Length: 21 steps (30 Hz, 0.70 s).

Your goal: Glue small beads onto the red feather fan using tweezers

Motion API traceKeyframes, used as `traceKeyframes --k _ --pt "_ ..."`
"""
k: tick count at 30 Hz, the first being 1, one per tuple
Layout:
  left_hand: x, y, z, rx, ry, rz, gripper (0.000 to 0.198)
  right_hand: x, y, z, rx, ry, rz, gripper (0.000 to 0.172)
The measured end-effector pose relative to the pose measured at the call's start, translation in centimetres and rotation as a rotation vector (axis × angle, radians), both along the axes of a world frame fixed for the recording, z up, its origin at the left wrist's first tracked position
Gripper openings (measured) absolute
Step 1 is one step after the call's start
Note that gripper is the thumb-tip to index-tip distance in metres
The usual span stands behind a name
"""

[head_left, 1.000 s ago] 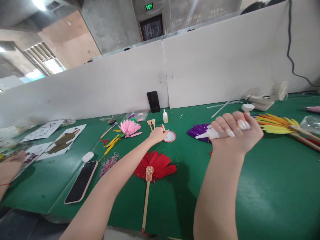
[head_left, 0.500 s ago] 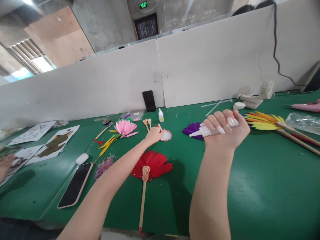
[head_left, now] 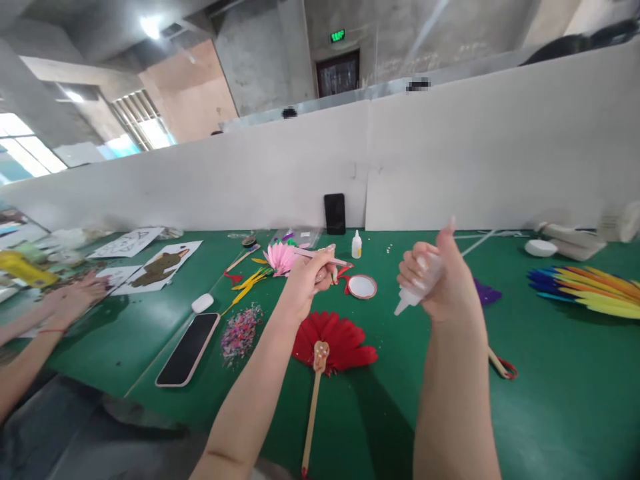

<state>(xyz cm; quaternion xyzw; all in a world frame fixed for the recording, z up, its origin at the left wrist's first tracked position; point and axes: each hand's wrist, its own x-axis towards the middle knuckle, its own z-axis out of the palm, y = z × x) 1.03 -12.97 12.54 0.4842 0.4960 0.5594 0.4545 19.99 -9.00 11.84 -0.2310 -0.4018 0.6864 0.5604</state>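
Note:
My left hand [head_left: 313, 277] is closed around a slim pinkish pen-like stick [head_left: 341, 262], held level above the table; its exact kind is unclear. In my right hand [head_left: 435, 280] is a translucent white glue bottle [head_left: 419, 283], its pointed nozzle tilted down to the left. Below and between the hands lies a red feather fan [head_left: 340, 343], with small beads on the head of its wooden handle [head_left: 314, 407]. A round white dish with a reddish rim [head_left: 363, 287] sits behind the fan. Pink feathers [head_left: 280, 259] lie behind my left hand.
Colourful shreds [head_left: 241, 333] and a phone [head_left: 189, 350] lie to the left. Another phone [head_left: 335, 213] leans on the white partition [head_left: 250, 167] near a small bottle [head_left: 357, 245]. A multicoloured feather fan [head_left: 590, 290] lies right. A co-worker's hands [head_left: 75, 300] are far left.
My left hand has risen from the round dish with the pinkish stick. The glue bottle's nozzle now tilts further down, and my right thumb points up. The view has swung left.

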Motion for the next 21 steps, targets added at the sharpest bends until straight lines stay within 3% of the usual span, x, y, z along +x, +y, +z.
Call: traceKeyframes --k 5,9,12,17,21 --pt "-1.3 -1.9 1.4 0.067 -0.288 -0.007 0.034 -3.3 -1.7 0.8 0.149 -0.284 0.038 0.028" --pt "-2.2 -2.2 1.9 0.071 -0.336 -0.008 0.035 -5.4 -3.5 1.8 0.36 -0.532 -0.022 0.031" --pt "-2.7 -2.2 2.1 0.061 -0.338 -0.048 0.033 -6.7 -4.7 2.1 0.462 -0.623 -0.168 0.027" --pt "-3.0 -2.4 2.4 0.04 -0.369 -0.109 0.032 -8.0 -5.6 2.1 0.764 -0.723 -0.421 0.015" --pt "-3.0 -2.7 2.5 0.05 -0.413 -0.175 0.033 -8.3 -6.3 2.5 0.809 -0.722 -0.596 0.007"
